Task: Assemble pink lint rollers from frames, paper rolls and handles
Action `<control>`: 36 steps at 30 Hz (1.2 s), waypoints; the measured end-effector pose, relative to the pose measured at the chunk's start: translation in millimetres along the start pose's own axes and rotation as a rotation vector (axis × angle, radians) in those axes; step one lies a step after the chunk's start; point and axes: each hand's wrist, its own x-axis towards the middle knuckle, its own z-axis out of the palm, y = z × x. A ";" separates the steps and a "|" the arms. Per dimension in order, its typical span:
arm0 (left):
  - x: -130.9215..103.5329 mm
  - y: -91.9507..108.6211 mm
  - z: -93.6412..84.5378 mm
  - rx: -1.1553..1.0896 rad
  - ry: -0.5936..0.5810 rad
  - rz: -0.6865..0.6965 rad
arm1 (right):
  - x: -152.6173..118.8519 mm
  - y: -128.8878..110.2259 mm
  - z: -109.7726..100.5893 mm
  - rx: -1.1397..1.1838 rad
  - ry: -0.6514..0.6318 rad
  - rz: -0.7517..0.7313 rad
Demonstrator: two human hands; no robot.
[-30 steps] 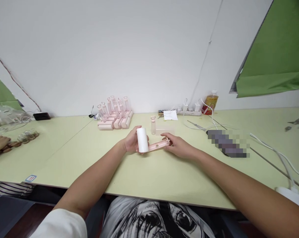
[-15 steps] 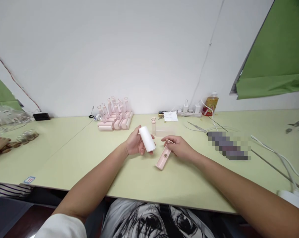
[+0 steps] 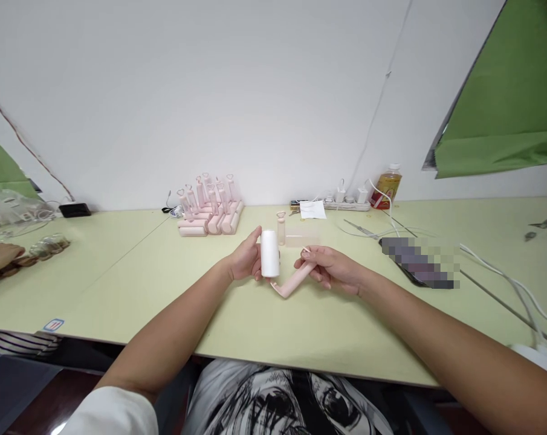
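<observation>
My left hand is wrapped round a white roll, a smooth cylinder held nearly upright above the table. In my right hand is a long pink plastic holder with bent ends, gripped at its upper end. Its lower end slants down to the left, close beneath the roll; whether the two touch I cannot tell. Just behind my hands stands a clear pink piece with a heart-shaped loop. Beside that lies a translucent pink cover.
Several pink rollers with upright loop handles stand grouped at the back left. Along the wall are a power strip, a paper slip and a drink bottle. Right lie scissors and a blurred-out phone. Another person's hand is far left.
The white roll has turned more upright in my left hand. My right hand has rotated the pink holder, so its hollow side no longer faces me, and its lower end has come nearer the roll.
</observation>
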 end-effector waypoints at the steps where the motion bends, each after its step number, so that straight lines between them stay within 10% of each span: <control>1: 0.9 -0.3 0.3 0.039 0.021 -0.019 | 0.0 0.4 0.9 -0.003 -0.002 -0.004; 21: 11.7 -21.7 14.0 0.307 0.172 0.187 | 6.8 4.6 6.1 0.325 0.053 0.012; 36: -13.0 2.6 21.8 0.799 -0.056 0.294 | 1.6 12.7 3.3 0.052 -0.049 -0.054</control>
